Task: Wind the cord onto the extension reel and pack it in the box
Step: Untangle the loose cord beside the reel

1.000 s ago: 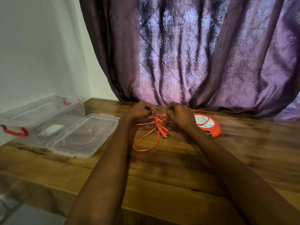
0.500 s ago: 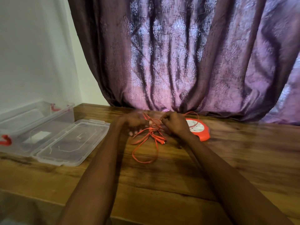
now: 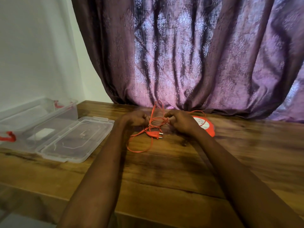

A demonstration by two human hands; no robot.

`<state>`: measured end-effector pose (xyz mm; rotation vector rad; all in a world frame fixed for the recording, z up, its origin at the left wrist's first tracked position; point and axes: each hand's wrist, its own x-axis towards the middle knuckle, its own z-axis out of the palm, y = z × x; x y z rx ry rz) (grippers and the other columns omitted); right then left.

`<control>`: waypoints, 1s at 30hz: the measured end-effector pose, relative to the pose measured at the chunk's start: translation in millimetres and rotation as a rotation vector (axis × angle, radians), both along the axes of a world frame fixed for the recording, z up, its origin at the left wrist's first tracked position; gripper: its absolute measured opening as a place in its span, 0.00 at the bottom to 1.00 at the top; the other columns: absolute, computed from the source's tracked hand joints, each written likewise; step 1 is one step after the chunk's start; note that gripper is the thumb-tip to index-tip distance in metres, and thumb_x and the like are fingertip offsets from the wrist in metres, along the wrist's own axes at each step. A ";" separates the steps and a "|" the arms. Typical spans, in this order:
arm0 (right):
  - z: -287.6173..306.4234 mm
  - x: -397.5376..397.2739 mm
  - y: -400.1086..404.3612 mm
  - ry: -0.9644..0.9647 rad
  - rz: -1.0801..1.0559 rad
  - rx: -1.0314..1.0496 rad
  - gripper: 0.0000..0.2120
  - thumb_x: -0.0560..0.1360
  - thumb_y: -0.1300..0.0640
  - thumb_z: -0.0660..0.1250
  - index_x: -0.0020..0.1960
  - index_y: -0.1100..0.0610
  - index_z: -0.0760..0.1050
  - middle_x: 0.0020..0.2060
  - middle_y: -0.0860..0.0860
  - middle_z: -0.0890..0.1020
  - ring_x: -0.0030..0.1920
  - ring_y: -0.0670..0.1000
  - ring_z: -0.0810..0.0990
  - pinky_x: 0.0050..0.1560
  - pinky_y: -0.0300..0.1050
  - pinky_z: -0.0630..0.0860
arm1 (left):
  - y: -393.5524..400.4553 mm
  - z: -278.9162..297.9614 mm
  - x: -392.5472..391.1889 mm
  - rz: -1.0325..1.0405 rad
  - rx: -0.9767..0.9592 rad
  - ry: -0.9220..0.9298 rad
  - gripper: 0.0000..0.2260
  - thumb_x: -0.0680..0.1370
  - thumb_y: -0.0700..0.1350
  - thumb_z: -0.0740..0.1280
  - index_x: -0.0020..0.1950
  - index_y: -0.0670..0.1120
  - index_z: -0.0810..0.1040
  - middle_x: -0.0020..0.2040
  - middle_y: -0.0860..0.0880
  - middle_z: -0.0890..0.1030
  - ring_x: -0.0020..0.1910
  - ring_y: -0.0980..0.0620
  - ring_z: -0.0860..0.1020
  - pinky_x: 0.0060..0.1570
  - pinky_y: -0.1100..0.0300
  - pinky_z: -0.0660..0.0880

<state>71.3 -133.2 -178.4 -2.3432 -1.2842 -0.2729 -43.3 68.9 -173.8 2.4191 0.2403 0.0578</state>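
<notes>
A thin orange cord [image 3: 137, 149] lies in loose tangled loops on the wooden table [image 3: 164, 170], with its orange plug [image 3: 153, 134] flat on the wood between my hands. My left hand [image 3: 135, 119] grips cord strands with curled fingers. My right hand [image 3: 180, 121] pinches other strands, and one loop stands up between the hands. The round orange extension reel [image 3: 206, 125] with a white face lies flat just behind and right of my right hand, partly hidden by it. The clear plastic box [image 3: 32, 119] stands open at the left.
The box's clear lid [image 3: 72, 142] lies flat on the table beside the box, hinged toward me. Red latches [image 3: 9, 137] sit on the box ends. A purple curtain [image 3: 189, 55] hangs along the table's far edge, a white wall at the left.
My hands have drawn slightly apart, pulling the tangle looser. The plug now lies in plain view on the table and a loop of cord has risen between the hands.
</notes>
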 end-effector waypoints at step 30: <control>-3.6 15.2 19.6 0.245 -0.061 0.540 0.15 0.79 0.54 0.66 0.38 0.61 0.76 0.31 0.58 0.79 0.33 0.56 0.75 0.40 0.59 0.74 | 6.9 11.1 4.8 0.162 -0.114 -0.465 0.16 0.69 0.43 0.77 0.55 0.49 0.79 0.58 0.44 0.80 0.59 0.50 0.79 0.62 0.51 0.75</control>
